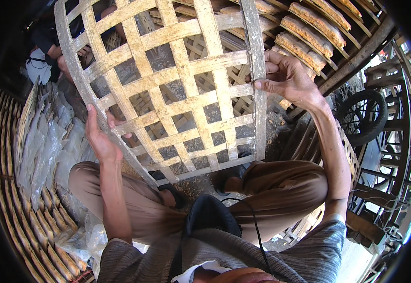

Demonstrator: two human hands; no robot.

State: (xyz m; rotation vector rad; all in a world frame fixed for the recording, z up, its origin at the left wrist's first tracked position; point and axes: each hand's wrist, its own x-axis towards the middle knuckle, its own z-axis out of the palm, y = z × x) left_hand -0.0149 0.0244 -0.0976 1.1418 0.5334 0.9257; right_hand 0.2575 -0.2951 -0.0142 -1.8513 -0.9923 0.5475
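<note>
A woven bamboo lattice rack [185, 73], with flat slats along its edges, is held up in front of me above my knees. My left hand [102, 139] grips its left edge slat, with the thumb on the near face and the fingertips showing through the gaps. On the other side, my right hand [292, 80] pinches the right edge slat [258, 101] between thumb and curled fingers. The lattice is bare, and the ground and more woven lattice show through its openings.
Racks of flat brownish pieces [304, 45] rise at the upper right. More filled racks [7, 137] line the left, beside clear plastic sheets [52, 137]. A black wheel [363, 118] stands right, near a wooden frame [394, 122]. Another person's arm [63, 66] shows upper left.
</note>
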